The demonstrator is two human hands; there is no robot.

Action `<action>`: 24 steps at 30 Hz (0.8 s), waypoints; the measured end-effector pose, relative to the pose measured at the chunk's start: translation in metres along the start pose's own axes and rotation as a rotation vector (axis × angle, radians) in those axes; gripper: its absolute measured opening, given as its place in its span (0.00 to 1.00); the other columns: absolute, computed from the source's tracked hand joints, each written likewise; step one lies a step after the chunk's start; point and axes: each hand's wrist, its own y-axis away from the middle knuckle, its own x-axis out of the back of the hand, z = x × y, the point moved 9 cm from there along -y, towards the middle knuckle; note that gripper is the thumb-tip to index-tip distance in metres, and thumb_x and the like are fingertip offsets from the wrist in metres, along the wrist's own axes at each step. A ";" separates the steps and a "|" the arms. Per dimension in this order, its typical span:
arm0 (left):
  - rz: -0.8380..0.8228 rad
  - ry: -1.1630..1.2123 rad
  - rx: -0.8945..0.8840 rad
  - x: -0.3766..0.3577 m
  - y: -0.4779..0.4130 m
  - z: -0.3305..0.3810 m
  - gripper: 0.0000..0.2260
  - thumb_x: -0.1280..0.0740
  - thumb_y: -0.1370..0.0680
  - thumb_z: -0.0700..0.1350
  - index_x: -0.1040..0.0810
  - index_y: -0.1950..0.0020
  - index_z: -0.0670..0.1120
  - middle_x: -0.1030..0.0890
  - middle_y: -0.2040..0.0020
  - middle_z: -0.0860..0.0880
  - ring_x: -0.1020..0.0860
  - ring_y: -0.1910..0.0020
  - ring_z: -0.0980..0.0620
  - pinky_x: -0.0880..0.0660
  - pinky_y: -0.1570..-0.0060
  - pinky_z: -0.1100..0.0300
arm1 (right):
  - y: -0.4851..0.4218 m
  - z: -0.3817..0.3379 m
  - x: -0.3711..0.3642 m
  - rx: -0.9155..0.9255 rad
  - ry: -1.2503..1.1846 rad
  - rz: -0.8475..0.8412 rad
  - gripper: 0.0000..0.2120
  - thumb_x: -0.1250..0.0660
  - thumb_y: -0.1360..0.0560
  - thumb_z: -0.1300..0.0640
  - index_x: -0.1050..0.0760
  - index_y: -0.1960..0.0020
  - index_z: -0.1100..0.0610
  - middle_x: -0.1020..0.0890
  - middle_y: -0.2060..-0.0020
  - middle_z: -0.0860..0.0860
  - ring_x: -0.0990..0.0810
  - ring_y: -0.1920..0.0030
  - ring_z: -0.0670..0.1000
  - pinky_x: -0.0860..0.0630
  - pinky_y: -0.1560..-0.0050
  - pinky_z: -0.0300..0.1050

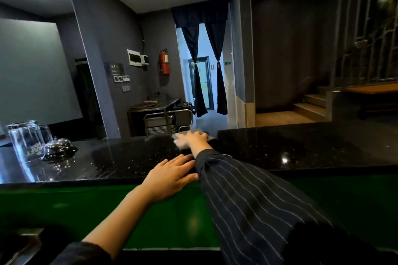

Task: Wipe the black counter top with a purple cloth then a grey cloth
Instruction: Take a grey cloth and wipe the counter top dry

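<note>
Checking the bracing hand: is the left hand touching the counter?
Touching. The head view shows the left hand flat, palm down, on the near edge of the counter.

The black counter top [301,146] across the middle of the frame is polished stone, glossy and speckled, mirroring the ceiling lights. At left stand a clear glass jug [25,140] and a shiny metal bell [58,146]. The grey cloth [193,132] at centre looks soft and matt. Lower right, the sleeve [258,211] is dark pinstriped fabric.
</note>
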 end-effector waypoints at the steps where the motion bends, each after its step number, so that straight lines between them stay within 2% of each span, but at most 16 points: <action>1: -0.004 -0.006 0.002 0.001 0.000 0.001 0.58 0.76 0.49 0.78 0.45 0.25 0.58 0.45 0.22 0.55 0.46 0.23 0.53 0.46 0.25 0.47 | 0.012 -0.014 -0.002 0.076 0.015 -0.012 0.27 0.50 0.20 0.42 0.46 0.22 0.44 0.46 0.21 0.57 0.49 0.23 0.65 0.52 0.27 0.67; 3: -0.013 0.003 0.003 0.002 0.001 0.003 0.58 0.75 0.50 0.79 0.45 0.25 0.59 0.44 0.22 0.55 0.44 0.24 0.53 0.46 0.26 0.47 | 0.032 -0.021 -0.002 0.174 0.027 -0.011 0.26 0.51 0.19 0.42 0.49 0.21 0.42 0.48 0.21 0.54 0.50 0.22 0.62 0.54 0.27 0.66; 6: -0.004 0.046 -0.002 0.002 0.001 0.004 0.50 0.72 0.47 0.80 0.51 0.27 0.67 0.47 0.22 0.56 0.46 0.23 0.53 0.49 0.26 0.45 | 0.044 0.019 0.002 0.166 0.026 -0.018 0.26 0.53 0.19 0.40 0.50 0.22 0.40 0.48 0.21 0.51 0.50 0.22 0.60 0.54 0.27 0.67; 10: 0.009 0.054 -0.013 -0.001 0.001 0.001 0.44 0.71 0.44 0.80 0.53 0.29 0.72 0.46 0.22 0.57 0.46 0.23 0.53 0.47 0.26 0.45 | 0.063 0.137 0.014 -0.071 -0.010 0.013 0.30 0.57 0.25 0.31 0.49 0.24 0.35 0.47 0.21 0.48 0.48 0.22 0.60 0.54 0.28 0.72; 14: 0.021 0.051 -0.019 0.000 0.002 0.001 0.44 0.70 0.43 0.79 0.52 0.28 0.71 0.45 0.22 0.56 0.45 0.23 0.51 0.46 0.26 0.44 | 0.101 0.216 0.022 -0.281 -0.048 0.056 0.26 0.56 0.20 0.38 0.49 0.22 0.39 0.47 0.21 0.49 0.48 0.22 0.61 0.53 0.27 0.66; 17: 0.029 0.034 -0.026 -0.001 0.000 0.000 0.44 0.70 0.42 0.79 0.51 0.28 0.70 0.44 0.22 0.54 0.44 0.23 0.50 0.43 0.27 0.43 | 0.122 0.212 0.017 -0.452 -0.036 0.099 0.26 0.52 0.20 0.43 0.47 0.22 0.43 0.45 0.22 0.55 0.46 0.24 0.64 0.50 0.27 0.64; 19: 0.020 0.018 -0.017 0.000 0.001 0.001 0.36 0.63 0.34 0.77 0.51 0.27 0.69 0.44 0.22 0.54 0.44 0.23 0.51 0.42 0.27 0.43 | 0.134 0.183 0.017 -0.486 -0.005 0.117 0.26 0.49 0.20 0.45 0.45 0.23 0.45 0.45 0.22 0.59 0.47 0.24 0.66 0.50 0.28 0.66; 21: 0.007 0.015 0.008 0.002 0.001 0.002 0.25 0.53 0.24 0.67 0.49 0.27 0.67 0.44 0.22 0.53 0.44 0.23 0.51 0.43 0.27 0.44 | 0.141 0.143 0.012 -0.393 0.003 0.133 0.26 0.48 0.21 0.45 0.43 0.23 0.45 0.44 0.23 0.59 0.45 0.25 0.68 0.48 0.29 0.66; 24: -0.028 0.027 0.032 0.002 0.004 0.004 0.23 0.51 0.22 0.63 0.49 0.26 0.66 0.44 0.22 0.53 0.45 0.23 0.51 0.45 0.27 0.43 | 0.154 0.090 -0.002 -0.133 0.016 0.108 0.25 0.50 0.21 0.47 0.44 0.24 0.39 0.44 0.22 0.55 0.45 0.25 0.65 0.49 0.30 0.67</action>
